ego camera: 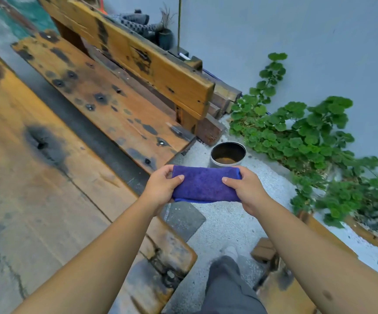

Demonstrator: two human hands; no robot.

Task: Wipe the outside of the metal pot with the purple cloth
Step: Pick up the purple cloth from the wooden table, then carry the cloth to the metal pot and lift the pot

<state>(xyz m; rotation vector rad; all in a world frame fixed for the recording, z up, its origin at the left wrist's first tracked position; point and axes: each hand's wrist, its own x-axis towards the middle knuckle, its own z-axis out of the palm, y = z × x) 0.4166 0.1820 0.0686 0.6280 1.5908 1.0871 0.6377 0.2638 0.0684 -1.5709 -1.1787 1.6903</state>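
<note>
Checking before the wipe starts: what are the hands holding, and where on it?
The folded purple cloth, stretched between both hands: left hand pinches its left end, right hand its right end. The round metal pot stands untouched on the ground.

Folded terry cloth (206, 184): deep purple, a thin brighter blue edge along its lower fold. Round metal pot (228, 155): silver-grey wall, dark inside with a rusty brown patch at the bottom. Weathered wooden bench (106, 103): orange-brown planks blotched with black stains and dark rings around the screws. Leafy plant (308, 137): bright green. Plastered wall (319, 30): pale blue-grey. Gravel ground (228, 223): speckled light grey. Trouser leg (226, 288): dark grey.
</note>
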